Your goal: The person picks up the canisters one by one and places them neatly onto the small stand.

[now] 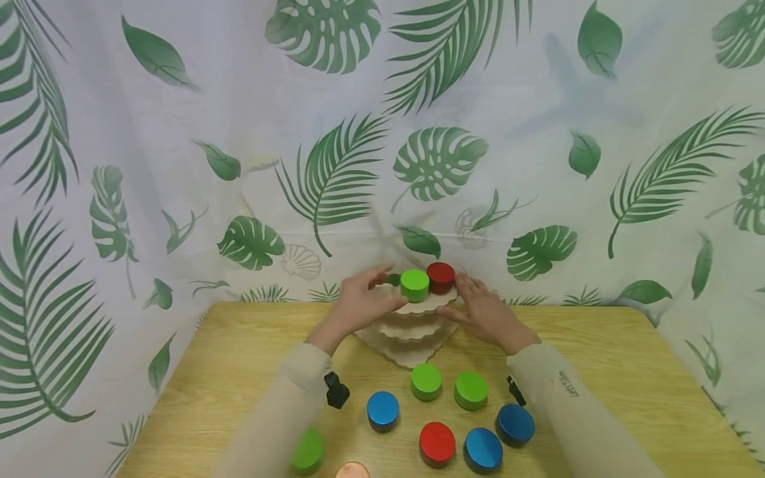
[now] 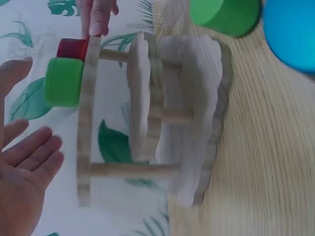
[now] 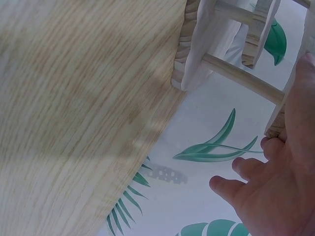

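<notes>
A three-tier wooden stand stands at the back middle of the table. On its top tier sit a green disc and a red disc. My left hand is open just left of the top tier, fingers straight, beside the green disc. In the left wrist view my left hand is slightly apart from the stand. My right hand is open on the right side, and one of its fingertips touches the top tier's rim. The right wrist view shows my right hand against the stand.
Loose discs lie on the wooden table in front of the stand: green ones, blue ones, a red one and a copper one. A leaf-print curtain hangs close behind.
</notes>
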The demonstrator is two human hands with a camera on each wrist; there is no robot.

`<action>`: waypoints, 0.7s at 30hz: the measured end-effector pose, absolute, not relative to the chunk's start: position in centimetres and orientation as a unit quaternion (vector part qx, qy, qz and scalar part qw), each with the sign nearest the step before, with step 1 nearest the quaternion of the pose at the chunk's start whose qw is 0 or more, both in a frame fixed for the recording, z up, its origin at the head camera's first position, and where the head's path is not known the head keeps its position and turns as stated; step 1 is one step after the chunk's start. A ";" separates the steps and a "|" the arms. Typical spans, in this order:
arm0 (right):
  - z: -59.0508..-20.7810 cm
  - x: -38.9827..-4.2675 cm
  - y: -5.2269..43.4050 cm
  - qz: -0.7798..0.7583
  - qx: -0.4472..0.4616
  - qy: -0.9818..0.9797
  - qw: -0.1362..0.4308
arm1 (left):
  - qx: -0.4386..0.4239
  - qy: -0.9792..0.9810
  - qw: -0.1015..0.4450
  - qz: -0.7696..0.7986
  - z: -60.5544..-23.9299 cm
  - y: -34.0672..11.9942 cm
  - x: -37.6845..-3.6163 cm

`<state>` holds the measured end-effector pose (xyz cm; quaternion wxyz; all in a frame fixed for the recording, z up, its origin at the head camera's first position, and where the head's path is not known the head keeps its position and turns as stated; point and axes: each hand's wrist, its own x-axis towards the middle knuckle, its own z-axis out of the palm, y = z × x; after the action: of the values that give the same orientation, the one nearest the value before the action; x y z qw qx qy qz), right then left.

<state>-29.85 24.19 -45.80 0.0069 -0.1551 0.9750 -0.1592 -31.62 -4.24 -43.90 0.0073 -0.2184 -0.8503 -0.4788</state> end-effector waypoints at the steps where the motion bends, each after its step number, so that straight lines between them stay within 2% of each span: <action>1: -45.8 -29.9 24.2 -0.159 -0.156 0.975 0.007 | -0.219 -0.847 0.001 -0.485 -43.8 -4.8 -31.3; 10: -46.0 -29.9 24.3 -0.165 -0.154 0.974 0.010 | -0.243 -0.842 -0.025 -0.481 -43.3 -7.8 -28.6; 21: -46.1 -30.0 24.2 -0.166 -0.155 0.974 0.009 | -0.237 -0.835 -0.047 -0.495 -45.1 -12.0 -24.7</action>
<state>-30.03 24.22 -46.10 0.0088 -0.1549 0.9738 -0.1664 -24.74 -12.02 -45.12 -0.0465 -0.2368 -0.8348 -0.4949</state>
